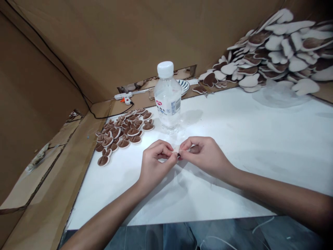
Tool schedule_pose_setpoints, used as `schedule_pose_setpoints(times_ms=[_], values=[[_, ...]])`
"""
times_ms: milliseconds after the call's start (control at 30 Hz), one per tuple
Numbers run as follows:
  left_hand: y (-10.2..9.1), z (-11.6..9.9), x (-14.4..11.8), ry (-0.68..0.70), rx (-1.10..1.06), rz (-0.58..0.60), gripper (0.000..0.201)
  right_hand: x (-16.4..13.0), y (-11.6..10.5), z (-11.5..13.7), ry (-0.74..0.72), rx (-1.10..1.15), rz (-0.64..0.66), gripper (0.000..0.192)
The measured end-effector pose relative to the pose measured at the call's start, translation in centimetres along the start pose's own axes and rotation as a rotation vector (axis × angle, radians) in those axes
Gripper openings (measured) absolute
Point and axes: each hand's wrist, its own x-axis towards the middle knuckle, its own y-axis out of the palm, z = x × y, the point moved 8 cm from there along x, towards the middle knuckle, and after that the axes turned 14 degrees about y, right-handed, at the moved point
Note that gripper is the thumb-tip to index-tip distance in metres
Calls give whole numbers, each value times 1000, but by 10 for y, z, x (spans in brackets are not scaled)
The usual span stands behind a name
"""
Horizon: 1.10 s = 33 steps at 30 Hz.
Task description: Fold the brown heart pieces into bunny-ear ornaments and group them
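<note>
My left hand (pixel 156 165) and my right hand (pixel 206 154) meet above the white tabletop, each pinching a side of a small white and dark brown plush piece (pixel 177 150). Fingers cover most of it, so its full shape is hidden. Just behind my hands stands a clear plastic bottle (pixel 168 99) with a white cap, upright. To the left lies a pile of brown plush pieces (pixel 123 130) with white edges, rounded with smaller lobes on top.
A white hot glue gun (pixel 125 97) lies at the back left, its black cord (pixel 65 67) running up the cardboard wall. Behind the bottle is a striped plate (pixel 184 86). A large heap of brown and white plush pieces (pixel 275 52) fills the back right, beside a clear plastic bag (pixel 281 95).
</note>
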Motion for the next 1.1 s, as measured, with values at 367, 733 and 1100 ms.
schedule_pose_setpoints(times_ms=[367, 733, 1100], values=[[0, 6, 0, -88, -149, 52, 11, 5, 0, 1, 158, 134, 222, 18], [6, 24, -2, -310, -454, 8, 22, 4, 13, -2, 172, 226, 395, 19], [13, 22, -3, -306, -544, 76, 31, 3, 19, -13, 359, 204, 409, 13]])
